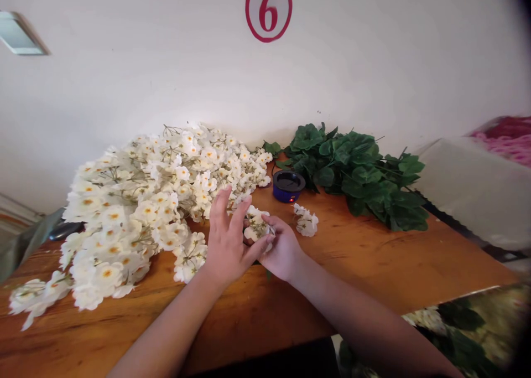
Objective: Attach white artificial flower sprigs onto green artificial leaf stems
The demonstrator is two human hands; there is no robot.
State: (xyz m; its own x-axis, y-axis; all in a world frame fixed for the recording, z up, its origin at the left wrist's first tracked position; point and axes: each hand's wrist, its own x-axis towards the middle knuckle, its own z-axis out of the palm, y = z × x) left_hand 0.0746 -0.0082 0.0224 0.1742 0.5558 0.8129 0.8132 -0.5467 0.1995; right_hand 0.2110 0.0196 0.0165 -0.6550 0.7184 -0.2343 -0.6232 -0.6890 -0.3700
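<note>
Bare forearms (166,322) reach from the near edge over a brown wooden table (265,311), meeting near its middle. The left hand (228,245) is raised with its fingers spread apart, its thumb extended toward the right hand (284,250). The right hand is curled, thumb and fingers pinching a small flower cluster (256,226), white-petaled, which sits between the two palms. Whether the left thumb presses on it or only lies against it, I cannot tell.

The step in hand looks like close finger work on that cluster. Any further move of it would call for a light, steady right pinch that spares the petals, and for the left fingers to close if both hands are to share the hold.

To the left spreads a large heap of white flowers (136,206) with yellow-orange centers. Just beyond the hands stands a round blue device (287,187) with a dark recessed top and a red light. A loose white sprig (307,223) lies near it, to the right. On the far right are piled green leaves (360,173). Behind, a pale wall (166,62) bears a circled red 6 (268,10).
</note>
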